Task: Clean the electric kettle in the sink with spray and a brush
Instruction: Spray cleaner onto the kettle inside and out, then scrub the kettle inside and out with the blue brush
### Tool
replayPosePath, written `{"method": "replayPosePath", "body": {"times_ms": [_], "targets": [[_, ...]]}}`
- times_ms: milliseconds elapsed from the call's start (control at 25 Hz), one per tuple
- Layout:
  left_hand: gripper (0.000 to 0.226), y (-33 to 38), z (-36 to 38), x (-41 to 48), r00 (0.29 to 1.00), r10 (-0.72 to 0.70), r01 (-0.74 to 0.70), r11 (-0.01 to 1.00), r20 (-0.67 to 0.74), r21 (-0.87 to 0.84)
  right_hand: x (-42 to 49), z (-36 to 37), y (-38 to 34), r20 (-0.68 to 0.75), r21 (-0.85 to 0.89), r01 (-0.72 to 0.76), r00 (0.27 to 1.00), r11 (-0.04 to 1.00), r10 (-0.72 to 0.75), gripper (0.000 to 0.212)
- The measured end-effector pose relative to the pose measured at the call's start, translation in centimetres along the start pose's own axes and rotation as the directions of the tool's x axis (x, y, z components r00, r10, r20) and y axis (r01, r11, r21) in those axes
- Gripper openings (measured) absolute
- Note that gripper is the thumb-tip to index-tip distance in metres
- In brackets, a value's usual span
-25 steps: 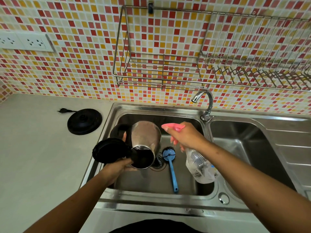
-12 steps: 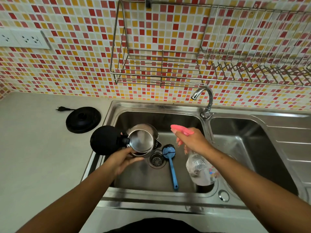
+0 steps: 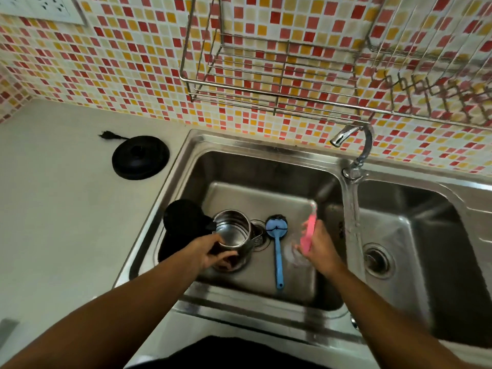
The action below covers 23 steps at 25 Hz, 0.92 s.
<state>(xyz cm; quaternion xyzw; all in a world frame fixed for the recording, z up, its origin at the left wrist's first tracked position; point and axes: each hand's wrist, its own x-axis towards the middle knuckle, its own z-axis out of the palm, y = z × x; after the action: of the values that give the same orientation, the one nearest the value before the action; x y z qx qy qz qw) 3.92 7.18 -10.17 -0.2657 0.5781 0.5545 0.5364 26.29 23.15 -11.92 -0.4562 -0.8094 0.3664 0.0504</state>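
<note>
Your left grip (image 3: 213,253) clasps the kettle (image 3: 235,231), now righted beside the drain (image 3: 260,235); right grip (image 3: 320,249) clutches the spray bottle (image 3: 308,235). Likely spraying inside next.

No readable text, label, brand or number in frame. Kettle (image 3: 235,231) and spray bottle (image 3: 307,235): surfaces too blurred to show print.

The kettle (image 3: 232,231) now stands upright; spray bottle (image 3: 308,234) lowered.
</note>
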Motion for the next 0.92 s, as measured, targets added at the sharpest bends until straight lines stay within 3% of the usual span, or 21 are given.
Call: {"method": "replayPosePath", "body": {"times_ms": [200,360,440,520,600,680,760,840,920], "targets": [[0.044,-0.3,0.0,1.3,0.999,-0.021,0.020,1.000,-0.024,-0.018,1.0,2.4,3.0,0.017,0.093,-0.047,0.999,0.995,0.046,0.050],[0.036,-0.5,0.3,0.2,1.000,-0.017,0.016,1.000,0.026,0.017,1.1,1.5,3.0,0.019,0.139,-0.095,0.996,0.986,0.093,0.066],[0.052,-0.7,0.0,-1.1,0.999,-0.024,0.015,0.980,0.043,0.200,0.4,0.7,2.3,0.014,0.127,-0.105,0.994,0.986,0.104,0.079],[0.063,-1.0,-0.5,-3.0,0.999,0.019,-0.032,0.902,0.034,0.430,-0.8,0.5,0.6,-0.135,-0.002,-0.087,0.987,0.996,0.086,0.084],[0.056,-1.2,-1.0,-5.2,0.993,0.085,-0.120,0.782,0.085,0.612,-2.3,1.2,-1.5,-0.282,-0.141,0.020,0.958,0.990,-0.059,0.079],[0.035,-1.2,-1.8,-7.1,0.963,0.183,-0.267,0.537,0.199,0.800,-2.6,3.2,-2.8,-0.282,-0.174,0.100,0.948,0.980,-0.146,0.061],[0.036,-0.8,-2.6,-7.7,0.871,0.327,-0.437,0.173,0.367,0.883,-1.4,5.7,-2.9,-0.120,-0.217,0.080,0.987,0.973,-0.108,0.043],[0.038,0.2,-3.1,-7.9,0.701,0.432,-0.550,-0.180,0.568,0.816,0.2,8.6,-1.8,0.083,-0.276,-0.068,0.992,0.959,0.094,0.043],[0.044,1.9,-3.4,-6.9,0.464,0.444,-0.467,-0.612,0.766,0.638,1.4,10.8,-0.9,0.188,-0.327,-0.189,0.947,0.926,0.260,0.042]]}}
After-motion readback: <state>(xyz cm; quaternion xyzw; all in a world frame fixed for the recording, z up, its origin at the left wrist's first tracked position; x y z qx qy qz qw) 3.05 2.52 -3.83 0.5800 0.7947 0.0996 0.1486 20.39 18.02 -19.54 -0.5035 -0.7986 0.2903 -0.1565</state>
